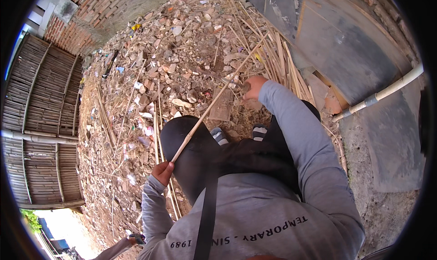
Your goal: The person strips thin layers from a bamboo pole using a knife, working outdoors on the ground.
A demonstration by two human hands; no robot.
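My left hand (pixel 163 172) is closed round the near end of a long, thin bamboo strip (pixel 200 120). The strip slants over my left knee toward the far right, past my right hand. My right hand (pixel 255 87) grips what looks like a knife; its narrow blade (pixel 231 81) points left and crosses the strip's line. Whether the blade touches the strip, I cannot tell. Most of the handle is hidden in my fingers. Below the blade a flat brown block (pixel 221 106) lies on the ground between my feet and the rubble.
More bamboo strips (pixel 283 62) lie in a pile beyond my right hand, others (pixel 159 123) by my left knee. Rubble (pixel 182 55) covers the ground. Dark sheets (pixel 337 46) and a pale pole (pixel 387 94) stand right, a bamboo panel (pixel 38 87) left. Another person's arm (pixel 116 248) shows lower left.
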